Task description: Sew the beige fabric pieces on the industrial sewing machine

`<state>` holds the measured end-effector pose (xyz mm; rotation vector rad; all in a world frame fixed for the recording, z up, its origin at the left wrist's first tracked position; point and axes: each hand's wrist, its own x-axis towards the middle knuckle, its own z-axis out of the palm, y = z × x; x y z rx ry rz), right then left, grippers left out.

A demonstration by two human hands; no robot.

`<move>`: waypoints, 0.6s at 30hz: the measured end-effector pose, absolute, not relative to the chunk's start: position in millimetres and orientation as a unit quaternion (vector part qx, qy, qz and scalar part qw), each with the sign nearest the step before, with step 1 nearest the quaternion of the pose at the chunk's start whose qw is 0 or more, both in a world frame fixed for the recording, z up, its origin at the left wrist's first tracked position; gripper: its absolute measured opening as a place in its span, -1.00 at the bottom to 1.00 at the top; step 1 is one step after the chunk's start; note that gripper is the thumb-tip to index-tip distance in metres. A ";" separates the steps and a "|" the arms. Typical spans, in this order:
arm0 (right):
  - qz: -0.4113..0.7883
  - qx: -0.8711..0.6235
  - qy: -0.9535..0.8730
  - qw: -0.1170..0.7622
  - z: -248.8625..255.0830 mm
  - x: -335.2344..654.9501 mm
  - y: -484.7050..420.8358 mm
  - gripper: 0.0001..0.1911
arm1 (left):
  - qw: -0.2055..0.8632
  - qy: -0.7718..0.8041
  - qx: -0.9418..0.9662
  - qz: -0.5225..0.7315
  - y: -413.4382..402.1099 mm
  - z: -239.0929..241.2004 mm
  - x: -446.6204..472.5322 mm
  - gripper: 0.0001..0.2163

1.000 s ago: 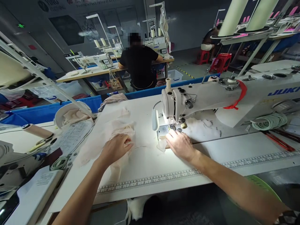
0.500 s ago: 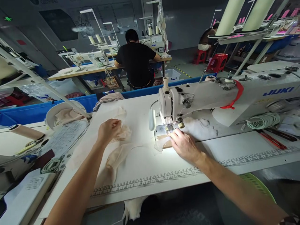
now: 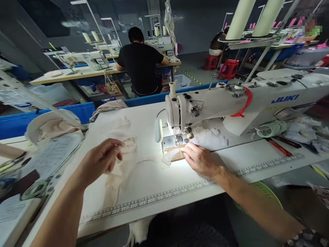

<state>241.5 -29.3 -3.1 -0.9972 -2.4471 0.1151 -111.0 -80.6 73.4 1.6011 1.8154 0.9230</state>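
The sewing machine stood on the table, at the back and to the right. The right hand lay just in front of its needle, on a small piece. Well to the left, the left hand pinched the cloth, which hung down onto the table. A ruler strip ran along the front edge. A person sat at another table far behind.

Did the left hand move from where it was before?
Yes. The left hand lifted, pinching a pale beige fabric piece, and drifted left, away from the white sewing machine.
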 end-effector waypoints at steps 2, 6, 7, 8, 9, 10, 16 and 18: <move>0.037 -0.338 -0.909 0.239 -2.1 242.0 -29.5 -0.64 | 0.348 0.639 0.628 0.277 -82.0 65.9 -93.1 -0.66; -0.003 -0.326 -0.924 0.199 1.2 236.4 -30.6 -0.68 | 0.453 0.587 0.635 0.217 -59.0 46.9 -66.6 -0.59; -0.014 -0.328 -0.925 0.188 2.0 234.3 -31.2 -0.69 | 0.466 0.585 0.627 0.217 -50.2 43.7 -66.3 -0.59; -0.022 -0.332 -0.926 0.180 2.7 232.0 -31.7 -0.70 | 0.469 0.588 0.620 0.221 -41.5 41.7 -68.4 -0.58; -0.027 -0.335 -0.926 0.173 3.3 229.6 -32.2 -0.71 | 0.462 0.595 0.617 0.227 -33.7 41.0 -71.9 -0.58; -0.031 -0.339 -0.925 0.167 3.8 227.2 -32.6 -0.72 | 0.446 0.604 0.618 0.233 -27.5 41.5 -75.5 -0.60; -0.047 -0.361 -0.920 0.145 4.1 215.5 -33.1 -0.71 | 0.378 0.603 0.659 0.243 -23.3 47.5 -44.3 -0.68; -0.051 -0.361 -0.921 0.139 3.4 215.1 -33.1 -0.72 | 0.408 0.586 0.658 0.239 -22.8 44.1 -18.9 -0.71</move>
